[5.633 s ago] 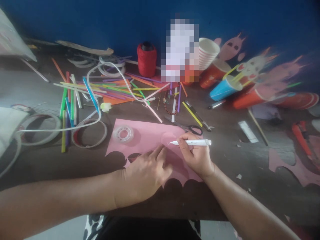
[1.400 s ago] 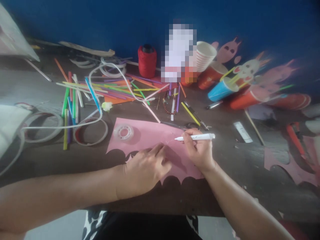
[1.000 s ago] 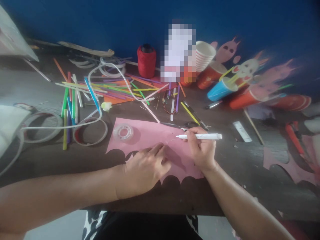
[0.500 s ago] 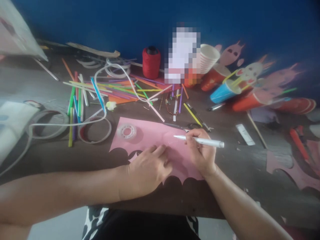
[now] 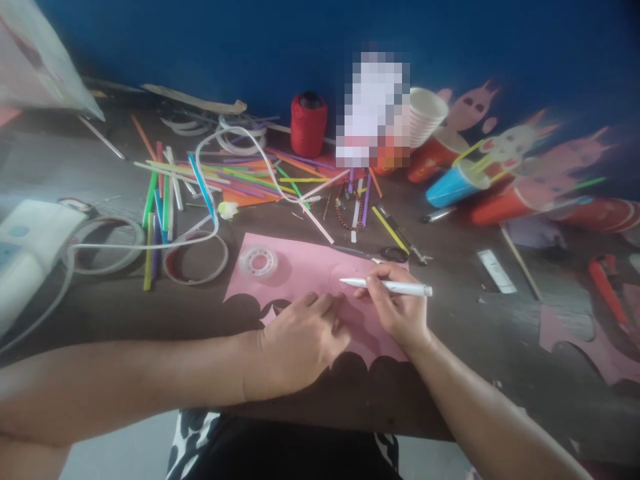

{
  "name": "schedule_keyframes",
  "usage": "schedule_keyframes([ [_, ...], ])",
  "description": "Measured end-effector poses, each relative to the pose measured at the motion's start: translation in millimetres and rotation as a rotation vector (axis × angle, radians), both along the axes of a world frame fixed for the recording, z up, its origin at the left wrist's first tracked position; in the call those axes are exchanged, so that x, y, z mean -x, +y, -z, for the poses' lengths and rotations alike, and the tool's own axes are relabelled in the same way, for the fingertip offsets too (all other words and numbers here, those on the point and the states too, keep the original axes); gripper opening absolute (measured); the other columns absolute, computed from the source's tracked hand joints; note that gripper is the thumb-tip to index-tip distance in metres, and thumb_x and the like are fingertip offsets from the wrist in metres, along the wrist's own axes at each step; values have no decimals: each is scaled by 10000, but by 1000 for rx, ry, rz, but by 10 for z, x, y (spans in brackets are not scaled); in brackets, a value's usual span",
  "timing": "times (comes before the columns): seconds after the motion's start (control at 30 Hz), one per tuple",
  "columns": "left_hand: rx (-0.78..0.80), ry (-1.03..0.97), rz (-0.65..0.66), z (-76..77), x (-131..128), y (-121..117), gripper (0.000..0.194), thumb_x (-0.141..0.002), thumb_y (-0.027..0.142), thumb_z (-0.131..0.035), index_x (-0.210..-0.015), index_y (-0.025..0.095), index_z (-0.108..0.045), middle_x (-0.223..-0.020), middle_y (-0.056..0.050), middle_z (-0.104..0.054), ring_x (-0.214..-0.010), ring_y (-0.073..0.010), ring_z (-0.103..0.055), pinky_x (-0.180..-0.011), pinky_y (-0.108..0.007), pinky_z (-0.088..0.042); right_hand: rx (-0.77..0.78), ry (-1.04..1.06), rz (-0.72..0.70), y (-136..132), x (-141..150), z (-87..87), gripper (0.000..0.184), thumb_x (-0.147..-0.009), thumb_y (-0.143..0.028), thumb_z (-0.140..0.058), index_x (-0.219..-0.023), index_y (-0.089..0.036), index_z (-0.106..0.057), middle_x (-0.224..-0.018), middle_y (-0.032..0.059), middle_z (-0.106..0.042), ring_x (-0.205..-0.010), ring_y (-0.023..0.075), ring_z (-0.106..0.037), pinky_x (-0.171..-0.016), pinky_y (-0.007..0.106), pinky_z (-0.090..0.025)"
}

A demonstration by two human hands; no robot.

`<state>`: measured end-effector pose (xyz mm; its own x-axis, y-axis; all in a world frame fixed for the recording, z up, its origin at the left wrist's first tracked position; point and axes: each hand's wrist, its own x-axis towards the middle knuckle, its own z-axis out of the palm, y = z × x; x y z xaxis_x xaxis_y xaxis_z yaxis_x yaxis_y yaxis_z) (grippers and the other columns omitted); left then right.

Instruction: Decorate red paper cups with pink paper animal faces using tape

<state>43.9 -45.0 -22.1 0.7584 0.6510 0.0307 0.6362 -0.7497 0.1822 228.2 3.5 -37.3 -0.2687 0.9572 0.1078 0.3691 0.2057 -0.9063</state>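
Note:
A sheet of pink paper (image 5: 300,260) with scalloped cut-outs along its near edge lies on the table. My left hand (image 5: 305,340) rests palm down on it, fingers loosely bent and apart, holding nothing. Pinched between the fingers of my right hand (image 5: 400,307) is a white marker pen (image 5: 407,288). Its tip points left, over the paper near a faint drawn curve; whether it touches the paper is hard to make out. A small clear tape roll (image 5: 259,262) sits on the paper's far left part. Behind my right hand, black-handled scissors (image 5: 394,254) lie partly hidden.
Two larger tape rolls (image 5: 196,259) and a white cable (image 5: 135,247) lie to the left. Several coloured sticks (image 5: 230,177) spread behind, near a red thread spool (image 5: 309,127). Paper cups (image 5: 457,183) with cut-out figures stand back right. Pink scraps (image 5: 590,343) lie right.
My right hand and the marker pen have moved slightly left and down over the paper. The camera view has shifted a little; my left hand stays on the sheet.

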Motion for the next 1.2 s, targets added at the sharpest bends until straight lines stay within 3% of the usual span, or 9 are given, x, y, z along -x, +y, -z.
schedule_keyframes([
  [0.27,-19,16,7,-3,-13,-5,117,-805,226,-509,-879,162,-574,-1075,-164,-612,-1000,-281,-558,-733,-376,-455,-34,-70,-2,13,12,3,94,-849,-251,-528,-788,-184,-552,-620,6,-641,-546,134,-620,-542,247,-508],
  [1.2,-42,-10,-12,12,-6,-11,73,-793,203,-512,-828,172,-568,-1032,-139,-634,-970,-262,-570,-739,-371,-435,-167,-233,-31,18,12,9,91,-845,-240,-536,-781,-188,-574,-643,6,-652,-556,124,-610,-548,231,-453],
])
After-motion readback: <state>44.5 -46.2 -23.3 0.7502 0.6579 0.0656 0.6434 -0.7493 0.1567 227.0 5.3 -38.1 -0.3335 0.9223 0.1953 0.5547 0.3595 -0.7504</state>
